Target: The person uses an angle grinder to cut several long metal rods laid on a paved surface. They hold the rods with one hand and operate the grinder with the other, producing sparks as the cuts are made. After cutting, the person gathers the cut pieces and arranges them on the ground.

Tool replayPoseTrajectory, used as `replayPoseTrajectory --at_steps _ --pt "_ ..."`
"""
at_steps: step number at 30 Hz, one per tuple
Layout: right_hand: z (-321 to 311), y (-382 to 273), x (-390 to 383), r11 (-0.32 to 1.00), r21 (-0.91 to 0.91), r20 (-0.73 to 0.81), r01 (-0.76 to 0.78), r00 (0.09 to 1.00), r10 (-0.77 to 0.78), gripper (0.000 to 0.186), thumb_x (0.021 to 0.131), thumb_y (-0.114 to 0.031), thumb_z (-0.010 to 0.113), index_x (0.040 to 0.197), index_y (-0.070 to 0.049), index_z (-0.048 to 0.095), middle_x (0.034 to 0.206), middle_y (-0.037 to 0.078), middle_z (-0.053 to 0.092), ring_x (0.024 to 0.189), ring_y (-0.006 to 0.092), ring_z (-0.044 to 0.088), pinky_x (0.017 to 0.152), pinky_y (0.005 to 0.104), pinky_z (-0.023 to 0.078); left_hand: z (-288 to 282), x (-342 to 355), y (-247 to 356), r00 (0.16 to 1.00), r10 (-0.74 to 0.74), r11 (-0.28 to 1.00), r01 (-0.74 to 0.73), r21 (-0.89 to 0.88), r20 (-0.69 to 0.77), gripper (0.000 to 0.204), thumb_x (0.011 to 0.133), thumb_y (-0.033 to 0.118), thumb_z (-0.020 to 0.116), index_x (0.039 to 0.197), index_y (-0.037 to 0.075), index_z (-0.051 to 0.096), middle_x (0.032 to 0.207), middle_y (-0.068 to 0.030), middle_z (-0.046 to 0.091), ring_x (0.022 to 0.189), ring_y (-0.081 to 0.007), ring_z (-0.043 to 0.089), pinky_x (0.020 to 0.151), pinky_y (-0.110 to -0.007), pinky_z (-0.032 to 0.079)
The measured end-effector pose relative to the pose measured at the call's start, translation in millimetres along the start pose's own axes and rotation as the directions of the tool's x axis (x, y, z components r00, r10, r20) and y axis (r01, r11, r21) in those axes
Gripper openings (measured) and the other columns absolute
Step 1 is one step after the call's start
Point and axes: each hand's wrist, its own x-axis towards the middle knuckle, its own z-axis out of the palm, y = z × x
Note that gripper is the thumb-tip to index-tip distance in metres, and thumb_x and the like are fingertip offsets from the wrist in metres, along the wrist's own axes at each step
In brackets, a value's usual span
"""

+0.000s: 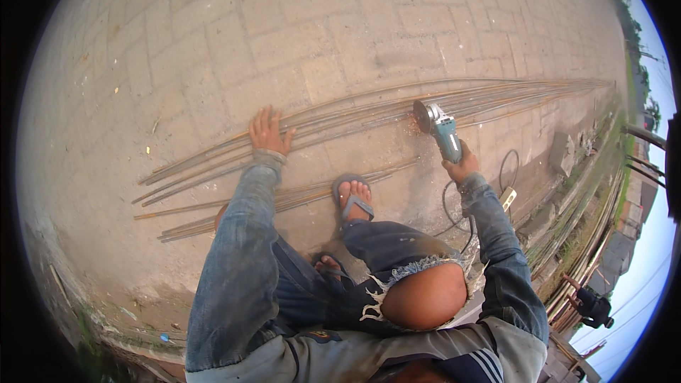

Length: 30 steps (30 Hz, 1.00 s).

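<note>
I have the right hand (462, 163) wrapped round the rear body of a green grinder (447, 135), its fingers closed in a one-handed grip that points the tool forward and slightly left. The disc (423, 116) stands on edge over the main bundle of rods (489, 98), about midway along it, and orange sparks (413, 126) show just beside its near edge, so I judge it is biting into metal, though I can't make out which rod. My left hand (268, 130) is not gripping anything: it lies palm down near the left ends of those same rods, fingers spread, probably to stop them rolling or jumping under the disc. The bundle lies flat on the paving (284, 0), crosswise in front of the body, which I think gives each hand its own stretch of steel, well apart from the other. A smaller bundle (301, 200) lies nearer the body, and the forward foot (354, 198), in a sandal, stands across it; whether it bears down on those rods I can't tell. The black cord (471, 235) hangs behind the grinder on the right, away from the disc, a sensible place for it.
</note>
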Motion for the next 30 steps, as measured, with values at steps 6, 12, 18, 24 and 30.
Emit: replayPoseTrajectory --at_steps 6,12,18,24,30 --pt "0.4 4.8 1.4 0.999 0.014 0.005 0.031 0.999 -0.031 0.072 0.062 -0.026 0.071 0.126 -0.008 0.044 0.102 0.022 0.061 0.097 0.0351 0.06 0.082 0.0393 0.047 -2.2 0.4 2.0 1.0 -0.002 1.0 0.002 -0.013 0.002 0.059 0.079 0.043 0.06 0.125 0.008 0.047 0.136 -0.0171 0.035 0.129 -0.0328 0.026 0.106 -0.051 0.017" --pt "-1.3 -0.2 4.0 0.999 -0.035 0.017 0.003 1.0 -0.002 0.072 0.061 -0.025 0.071 0.125 -0.006 0.045 0.101 0.023 0.061 0.096 0.0358 0.06 0.081 0.0392 0.047 -1.8 -0.8 -0.1 1.0 0.003 1.0 -0.004 -0.02 -0.026 0.058 0.079 0.043 0.06 0.124 0.008 0.048 0.136 -0.0174 0.036 0.129 -0.0331 0.027 0.106 -0.051 0.018" --pt "-1.9 0.8 2.0 1.0 -0.011 0.027 0.021 0.999 -0.021 0.072 0.062 -0.026 0.07 0.126 -0.009 0.043 0.106 0.021 0.06 0.099 0.0351 0.058 0.083 0.0392 0.046 -2.1 -0.9 0.1 1.0 0.008 0.999 -0.008 -0.036 -0.023 0.058 0.079 0.043 0.06 0.124 0.008 0.048 0.136 -0.0171 0.036 0.129 -0.0329 0.027 0.106 -0.051 0.017" --pt "-1.0 -2.4 5.2 1.0 -0.011 0.002 0.022 1.0 -0.022 0.073 0.061 -0.023 0.071 0.125 -0.004 0.044 0.104 0.024 0.06 0.097 0.0353 0.059 0.082 0.0386 0.047 -1.8 -1.0 -0.1 1.0 -0.017 1.0 0.017 -0.014 0.012 0.059 0.079 0.043 0.061 0.125 0.009 0.047 0.136 -0.0163 0.035 0.129 -0.0323 0.026 0.107 -0.05 0.017" --pt "-1.6 -5.5 4.6 0.999 0.035 0.009 0.034 0.999 -0.034 0.073 0.061 -0.023 0.071 0.125 -0.004 0.044 0.104 0.024 0.06 0.097 0.0351 0.06 0.082 0.0386 0.047 -2.1 -0.5 -0.9 1.0 -0.011 1.0 0.011 -0.014 -0.001 0.06 0.078 0.045 0.06 0.124 0.009 0.047 0.135 -0.0166 0.037 0.129 -0.0323 0.028 0.106 -0.051 0.018"
